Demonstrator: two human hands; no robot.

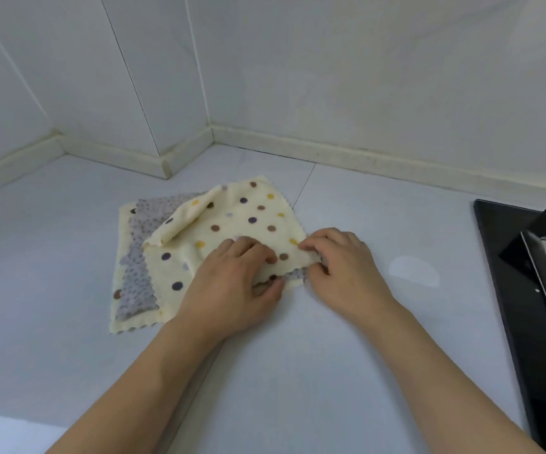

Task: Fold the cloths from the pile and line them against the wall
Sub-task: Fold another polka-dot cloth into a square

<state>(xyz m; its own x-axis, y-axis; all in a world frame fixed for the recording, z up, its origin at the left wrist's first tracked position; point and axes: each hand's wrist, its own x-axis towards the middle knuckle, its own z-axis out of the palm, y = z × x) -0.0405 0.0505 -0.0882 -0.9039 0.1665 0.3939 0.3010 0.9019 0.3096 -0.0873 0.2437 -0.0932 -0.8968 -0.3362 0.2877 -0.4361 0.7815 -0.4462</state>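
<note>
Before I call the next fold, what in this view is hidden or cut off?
- Pile depth: top cloth covers the grey cloth and cream cloth beneath; count uncertain, head view.
- Near right corner: left hand and right hand cover it.
- Left fingers: tips curled into the fabric.
- Black tray: cut off by the right edge, contents blurred.

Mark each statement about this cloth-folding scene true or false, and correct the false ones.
1. Both hands grip the top cloth. True: the left hand and right hand pinch its near right corner.
2. The top cloth is plain grey. False: it is cream with coloured dots.
3. Folded cloths already line the wall. False: none lie along it.
4. One corner of the top cloth is turned over. True.
5. A black tray lies to the right. True.
</note>
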